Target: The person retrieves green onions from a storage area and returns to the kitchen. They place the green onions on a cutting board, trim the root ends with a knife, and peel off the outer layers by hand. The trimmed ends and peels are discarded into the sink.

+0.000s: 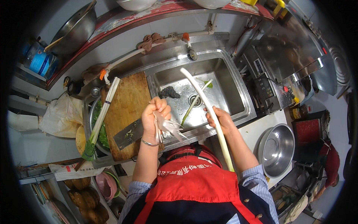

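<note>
My right hand grips a long, pale peeled leek stalk, its white end over the sink and its greener end near my apron. In my left hand, a bunch of thin, whitish peeled skins hangs from the closed fingers. Below and left of that hand, a cleaver with green bits on its blade lies on a wooden cutting board; its handle is hidden. A tied bundle of leeks leans along the board's left edge. A thin green stalk lies in the steel sink.
A dark scrubbing pad and a green leaf piece lie in the sink. Leafy greens fill a container left of the board. A steel bowl stands on the right counter. Taps with orange handles line the wall below a red-edged shelf.
</note>
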`<state>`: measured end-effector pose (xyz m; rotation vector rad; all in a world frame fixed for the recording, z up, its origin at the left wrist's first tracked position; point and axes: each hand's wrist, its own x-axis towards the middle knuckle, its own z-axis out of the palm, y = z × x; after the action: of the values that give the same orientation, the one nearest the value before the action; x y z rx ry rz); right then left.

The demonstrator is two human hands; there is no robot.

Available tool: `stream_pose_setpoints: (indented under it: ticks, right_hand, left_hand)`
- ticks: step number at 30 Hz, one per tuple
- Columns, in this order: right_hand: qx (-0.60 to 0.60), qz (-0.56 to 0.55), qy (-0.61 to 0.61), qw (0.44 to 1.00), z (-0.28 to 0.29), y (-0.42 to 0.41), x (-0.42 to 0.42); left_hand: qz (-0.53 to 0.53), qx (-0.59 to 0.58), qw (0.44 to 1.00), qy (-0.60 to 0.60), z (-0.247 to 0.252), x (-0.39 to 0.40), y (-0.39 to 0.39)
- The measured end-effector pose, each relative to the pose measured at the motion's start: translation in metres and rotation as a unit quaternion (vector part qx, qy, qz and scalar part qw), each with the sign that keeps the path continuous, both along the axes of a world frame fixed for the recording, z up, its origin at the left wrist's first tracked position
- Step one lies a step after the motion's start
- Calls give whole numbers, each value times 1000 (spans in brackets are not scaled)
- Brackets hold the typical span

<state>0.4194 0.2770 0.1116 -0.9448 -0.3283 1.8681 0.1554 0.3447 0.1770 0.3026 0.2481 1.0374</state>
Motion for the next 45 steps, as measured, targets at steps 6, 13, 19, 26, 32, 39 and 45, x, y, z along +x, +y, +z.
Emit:
stream_pose_setpoints:
  ticks: [6,13,19,26,32,39,45]
  right_hand:
    - [-116,-23,-40,992,-76,30,59]
    - [-24,-223,-59,973,-131,77,78]
    - [-125,-162,-177,963,-142,61,35]
    - [-93,-19,-115,989,-113,8,-18]
    - [-122,45,-226,965,-61,0,-86]
    - [-71,120,-309,941,-22,4,-127]
    - [-56,77,-354,931,-18,-12,-139]
  left_hand:
    - [63,-76,993,-61,-25,-44,-18]
    - [174,-172,970,-11,-52,-94,-60]
    - [333,-210,918,51,-107,-199,-156]
    - [575,-429,625,308,-274,-299,-350]
    - [502,-646,534,216,-363,-291,-337]
    - [392,-589,558,433,-300,-279,-204]
    - [511,-89,309,797,-159,-323,-141]
